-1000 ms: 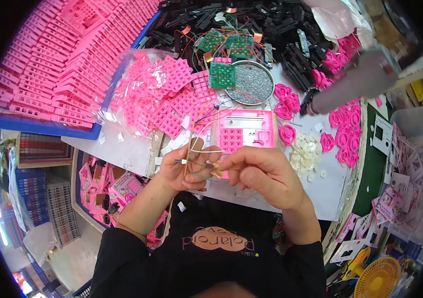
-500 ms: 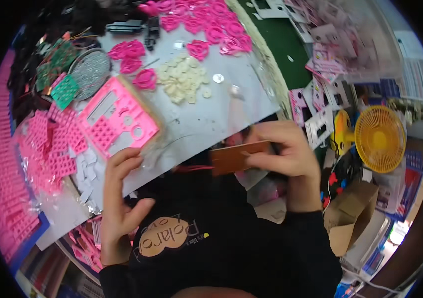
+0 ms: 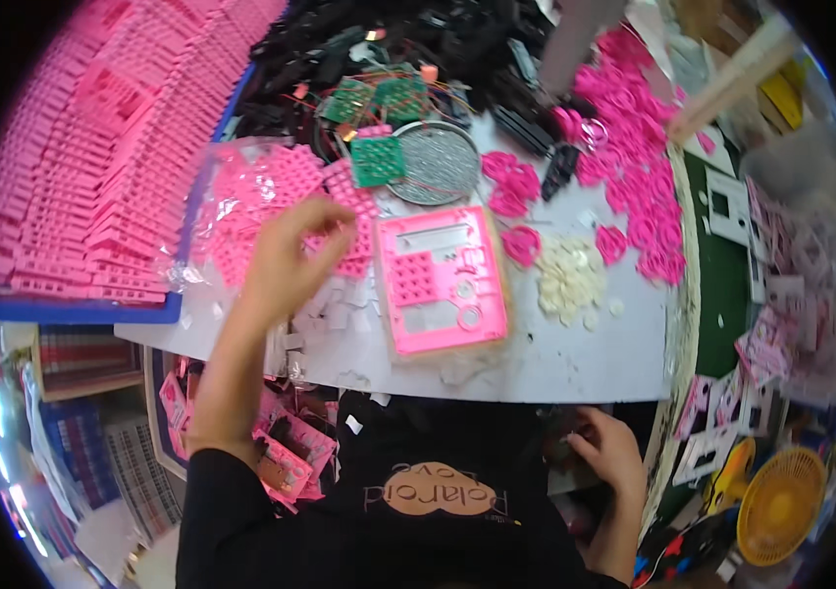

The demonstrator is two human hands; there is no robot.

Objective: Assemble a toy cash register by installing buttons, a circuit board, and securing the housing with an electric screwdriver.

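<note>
My left hand [image 3: 292,260] hovers over a pile of pink keypad pieces [image 3: 276,182] on the left of the table. Its fingers are bent, with a gap to the thumb, and nothing shows between them. Beside it lies a pink plastic casing panel [image 3: 447,319] on a thicker stack, with a pink keypad piece [image 3: 415,278] set in it. My right hand [image 3: 609,452] is low, just below the table's front edge, thumb and fingers apart, the fingertips partly lost in shadow. A green keypad piece [image 3: 379,161] rests against a round tin of small silvery parts [image 3: 438,162].
Off-white discs [image 3: 570,280] and pink ring-like parts [image 3: 639,147] cover the right side. Black parts [image 3: 389,39] heap at the back. A blue crate [image 3: 133,312] of pink panels stands left; pink casings [image 3: 290,461] sit below the table. A yellow fan [image 3: 781,506] is at right.
The view has swung to the left. My left hand has moved from the table's front edge to the pink keypad pieces. The brown board my right hand held is out of sight.
</note>
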